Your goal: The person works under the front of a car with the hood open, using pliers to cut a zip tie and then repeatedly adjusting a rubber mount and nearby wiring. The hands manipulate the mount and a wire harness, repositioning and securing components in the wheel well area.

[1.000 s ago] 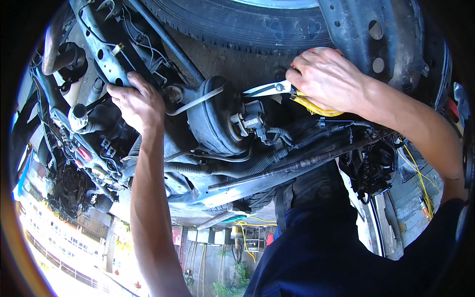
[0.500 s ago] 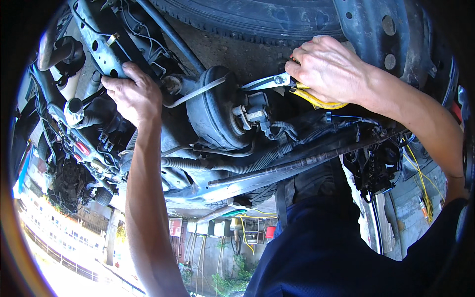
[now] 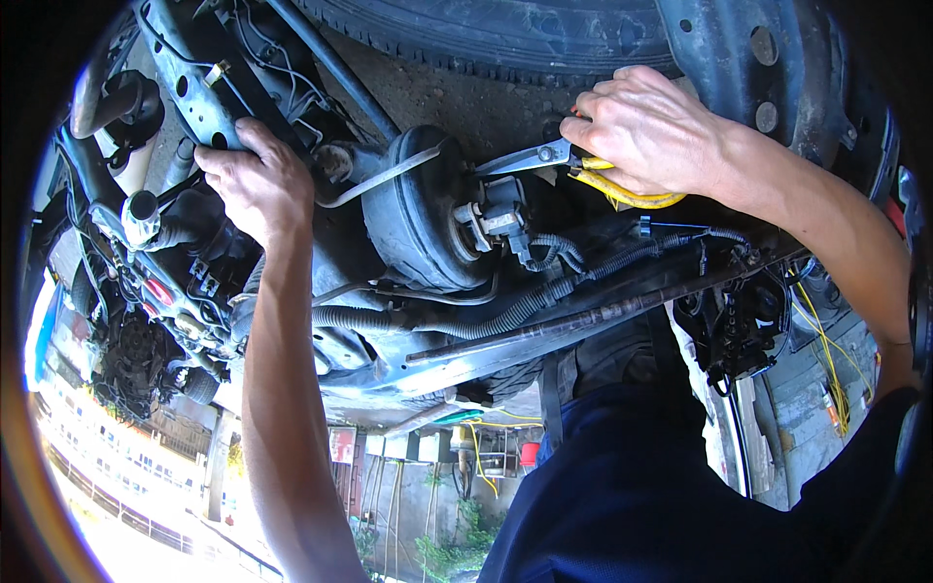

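Observation:
My right hand [image 3: 641, 136] is wrapped round the yellow handles of a pair of metal shears [image 3: 525, 158]. The blades point left, toward a black round canister [image 3: 413, 214] with a grey plug-like fitting [image 3: 502, 209] on its right side. Their tips reach the dark gap beside the canister; whether they touch anything there I cannot tell. Over at the left, my left hand [image 3: 260, 185] grips the edge of a blue-grey frame rail [image 3: 202, 102] with round holes, thumb on top. A bent metal pipe [image 3: 384, 180] runs between that hand and the canister.
A large tyre [image 3: 496, 39] lies beyond my right hand. Corrugated hose [image 3: 525, 313] and a long rusty rod [image 3: 583, 321] cross below the canister. A holed metal beam [image 3: 724, 68] stands at the upper right. Wiring and dark connectors [image 3: 734, 330] hang beneath my right forearm.
The view has shifted slightly, so the rail and canister sit a little farther left. Both hands keep their hold, and the shears stay in nearly the same place.

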The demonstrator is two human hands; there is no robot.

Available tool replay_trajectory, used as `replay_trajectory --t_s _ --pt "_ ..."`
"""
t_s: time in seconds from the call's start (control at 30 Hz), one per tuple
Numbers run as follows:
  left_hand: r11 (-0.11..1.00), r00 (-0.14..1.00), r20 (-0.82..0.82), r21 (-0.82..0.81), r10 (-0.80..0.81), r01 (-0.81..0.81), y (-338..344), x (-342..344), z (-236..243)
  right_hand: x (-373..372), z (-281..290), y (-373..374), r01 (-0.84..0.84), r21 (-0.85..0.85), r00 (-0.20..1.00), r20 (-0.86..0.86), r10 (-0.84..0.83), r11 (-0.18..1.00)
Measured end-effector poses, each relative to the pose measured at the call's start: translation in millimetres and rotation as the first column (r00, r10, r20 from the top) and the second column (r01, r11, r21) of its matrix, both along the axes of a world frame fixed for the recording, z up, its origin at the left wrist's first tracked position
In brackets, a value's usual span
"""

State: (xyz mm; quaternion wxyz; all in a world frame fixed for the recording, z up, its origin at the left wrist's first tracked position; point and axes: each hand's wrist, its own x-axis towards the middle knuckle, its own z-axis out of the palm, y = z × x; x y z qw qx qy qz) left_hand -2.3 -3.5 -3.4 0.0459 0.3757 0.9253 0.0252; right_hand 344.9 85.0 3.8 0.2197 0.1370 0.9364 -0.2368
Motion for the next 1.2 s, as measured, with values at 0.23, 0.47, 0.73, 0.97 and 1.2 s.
replay_trajectory --t_s 0.23,0.47,0.73,0.97,1.2 --pt "1.0 1.0 -0.006 -0.006 0.004 -0.004 0 -2 -1 -7 -6 7 -0.06 -0.062 0.997 -0.055 0.057 0.996" --pt "1.0 1.0 -0.015 -0.003 -0.004 0.004 0 0 -1 -12 1 12 -0.281 0.088 0.949 -0.124 0.29 0.956" --pt "1.0 1.0 -0.008 0.002 -0.007 0.007 -4 -3 -3 19 70 22 0.05 0.161 0.998 -0.057 -0.041 0.986" --pt "0.998 1.0 -0.001 0.058 -0.027 0.027 -6 -1 -5 75 126 0 0.69 -0.046 0.694 -0.239 -0.679 0.722" --pt "0.998 1.0 -0.011 0.067 0.007 -0.006 -5 4 -4 88 124 -18 0.854 -0.493 -0.114 0.129 -0.985 -0.163"
